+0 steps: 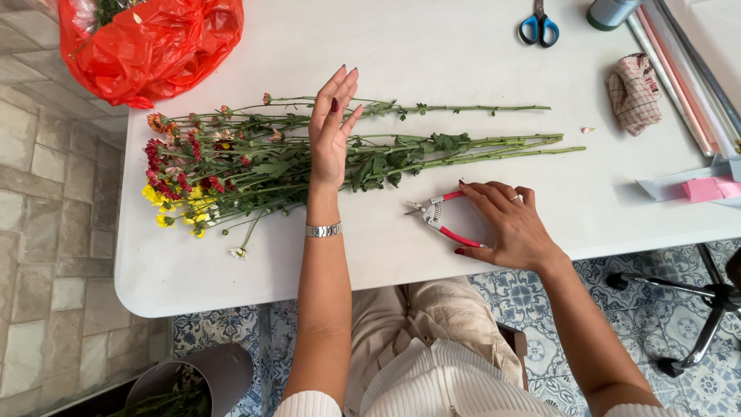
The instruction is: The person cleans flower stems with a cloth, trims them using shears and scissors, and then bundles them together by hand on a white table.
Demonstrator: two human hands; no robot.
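Head camera view, looking down at a white table (432,46) where a person sits with both forearms stretched out. In the middle of the frame lies a bunch of long-stemmed flowers (255,166), set sideways: the red, orange and yellow blooms are at the left, and the bare green stems run to the right, ending right of centre. The left hand (330,131) hovers over or rests lightly on the leafy middle of the stems; its fingers are straight, close together and pointing to the top of the frame, gripping nothing. A silver watch (323,229) sits on that wrist. The right hand (511,224), lower and right of centre, lies palm down with fingers loosely spread over the red handles of a pair of pruning shears (438,216). The fingertips touch the handles but are not closed around them. The metal blades of the shears point left, just below the stems.

In the upper left corner, a red plastic bag (150,42) sits at the table's edge. At the top, right of centre, lie blue-handled scissors (538,27). Further right lie a crumpled checked cloth (633,93) and rolls of wrapping paper (683,73). A grey bucket (204,378) stands on the floor at the lower left.
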